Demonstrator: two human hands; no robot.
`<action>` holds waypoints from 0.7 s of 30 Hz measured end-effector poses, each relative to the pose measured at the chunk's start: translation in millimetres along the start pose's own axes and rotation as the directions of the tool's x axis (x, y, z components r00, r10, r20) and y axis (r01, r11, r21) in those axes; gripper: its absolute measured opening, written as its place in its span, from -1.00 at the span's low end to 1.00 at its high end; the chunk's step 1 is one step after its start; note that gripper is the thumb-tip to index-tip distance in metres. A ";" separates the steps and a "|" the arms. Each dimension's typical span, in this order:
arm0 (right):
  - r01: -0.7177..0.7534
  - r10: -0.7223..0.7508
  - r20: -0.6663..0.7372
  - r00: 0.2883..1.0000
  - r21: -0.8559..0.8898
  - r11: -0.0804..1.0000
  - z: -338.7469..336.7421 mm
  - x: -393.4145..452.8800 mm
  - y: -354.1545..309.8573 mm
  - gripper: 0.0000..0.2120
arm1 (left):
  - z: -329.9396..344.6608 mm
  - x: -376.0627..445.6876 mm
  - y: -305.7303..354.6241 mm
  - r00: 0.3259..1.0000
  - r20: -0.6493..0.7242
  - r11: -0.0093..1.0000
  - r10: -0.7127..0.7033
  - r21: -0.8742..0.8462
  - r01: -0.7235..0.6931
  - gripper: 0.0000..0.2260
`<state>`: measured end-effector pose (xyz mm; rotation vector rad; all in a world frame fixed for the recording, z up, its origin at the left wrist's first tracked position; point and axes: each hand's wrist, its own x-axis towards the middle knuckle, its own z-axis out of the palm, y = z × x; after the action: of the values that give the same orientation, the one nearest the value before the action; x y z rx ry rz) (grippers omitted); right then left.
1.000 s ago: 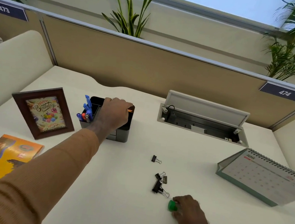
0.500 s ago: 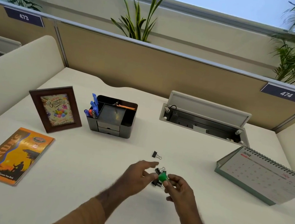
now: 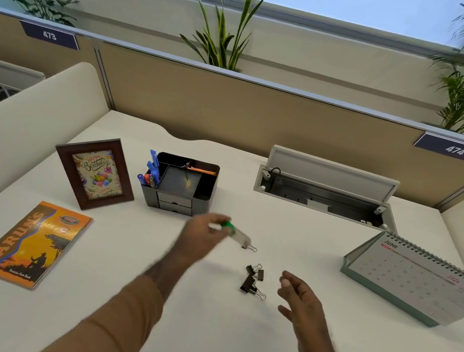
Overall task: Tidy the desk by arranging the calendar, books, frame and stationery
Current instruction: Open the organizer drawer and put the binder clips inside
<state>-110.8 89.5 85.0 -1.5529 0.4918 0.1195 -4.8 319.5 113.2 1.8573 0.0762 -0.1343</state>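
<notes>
Small green-capped object, blurred, kind not told (image 3: 229, 227), was pinched in left hand (image 3: 203, 237), above white desk (image 3: 207, 332), just before dark grey plastic desk organiser (image 3: 180, 187).

Right hand (image 3: 299, 296) was held loose, fingers relaxed, nothing held, beside cluster of black metal binder clips (image 3: 253, 279); one more black binder clip (image 3: 248, 247) lay nearer left hand.

Judged step: green piece to be dropped into free organiser compartment. Best lowered past rim before release; blue pens (image 3: 152, 171) to be avoided. Clips likely to be gathered next.

tan long sleeve (image 3: 110, 324), bare hands
</notes>
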 end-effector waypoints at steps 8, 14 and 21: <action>-0.039 0.032 -0.108 0.994 -0.063 0.997 -41.3 -11.4 10.7 -0.83 | -65.4 92.5 4.9 0.929 -0.222 0.811 0.297 0.572 -0.123 -0.70; -0.059 0.041 -0.143 0.989 -0.117 0.991 -58.6 -20.8 18.2 -0.81 | -47.1 119.0 -7.1 0.966 -0.031 0.621 0.257 0.771 -0.140 -0.73; -0.087 0.055 -0.184 0.981 -0.170 0.982 -74.7 -27.6 20.9 -0.82 | -29.6 134.8 -5.8 0.987 0.017 0.264 0.157 0.963 -0.058 -0.80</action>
<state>-160.4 24.0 80.3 -1.7294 0.6945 0.0812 129.7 347.3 98.4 3.1520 -0.1216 0.0238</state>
